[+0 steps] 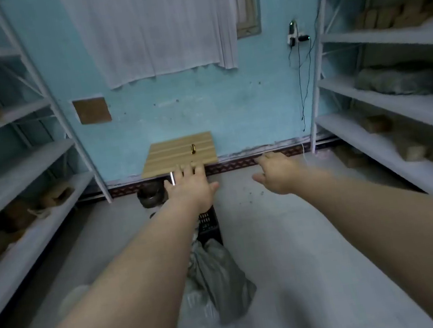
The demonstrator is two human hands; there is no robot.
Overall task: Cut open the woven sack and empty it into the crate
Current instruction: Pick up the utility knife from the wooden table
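1. Grey-green woven plastic, crumpled and slack: the sack lies on the floor low in the middle, between the two outstretched forearms, its left part hidden behind the left one.
2. Just beyond it, touching or nearly so, stands a black crate with a gridded, perforated wall; only a narrow strip of it shows, the left arm covering the rest.
3. The left hand is stretched forward, palm down, fingers spread flat and holding nothing; its fingertips overlap the near edge of the small table.
4. The right hand is likewise open and empty, palm down, thumb out to the side, hovering over the bare floor well right of the crate.
5. The table has a pale wooden top of slatted boards, squarish, set against the wall. A small yellowish object lies on it; too small to tell what it is.
6. A dark round thing sits on the floor under the table's left side, blurred.
7. The floor is pale grey and smooth, with a few dark specks near the right hand.
8. White metal shelving lines both sides, carrying brownish lumpy bundles and one greyish sack-like bag.
9. The back wall is turquoise, scuffed, with a white pleated cloth hanging above and thin black cables dangling at the right.
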